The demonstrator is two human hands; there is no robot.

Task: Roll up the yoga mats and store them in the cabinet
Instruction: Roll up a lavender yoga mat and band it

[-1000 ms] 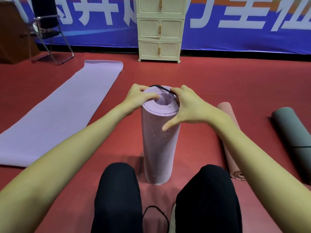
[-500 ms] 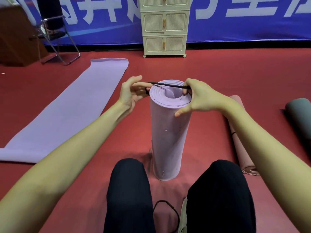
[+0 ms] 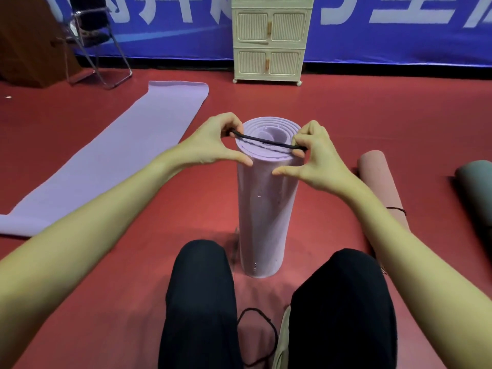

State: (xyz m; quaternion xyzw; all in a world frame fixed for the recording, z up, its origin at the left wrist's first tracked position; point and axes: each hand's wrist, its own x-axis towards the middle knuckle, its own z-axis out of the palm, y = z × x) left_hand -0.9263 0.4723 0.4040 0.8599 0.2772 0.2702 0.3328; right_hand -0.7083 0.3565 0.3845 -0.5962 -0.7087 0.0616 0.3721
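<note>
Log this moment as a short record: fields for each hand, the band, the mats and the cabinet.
left hand: pinches one end of the band
right hand: pinches the other end
band: black, stretched across the top of the rolled mat
rolled mat: purple, upright on the floor between the knees
flat mat: purple, unrolled, at left
pink mat: rolled, lying at right
grey mat: rolled, far right
cabinet: cream, doors closed

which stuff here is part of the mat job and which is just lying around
Job: upright rolled purple mat, black band stretched by left hand and right hand, flat purple mat, pink roll, grey roll, cabinet.
Lying about: folding chair, spare band.
</note>
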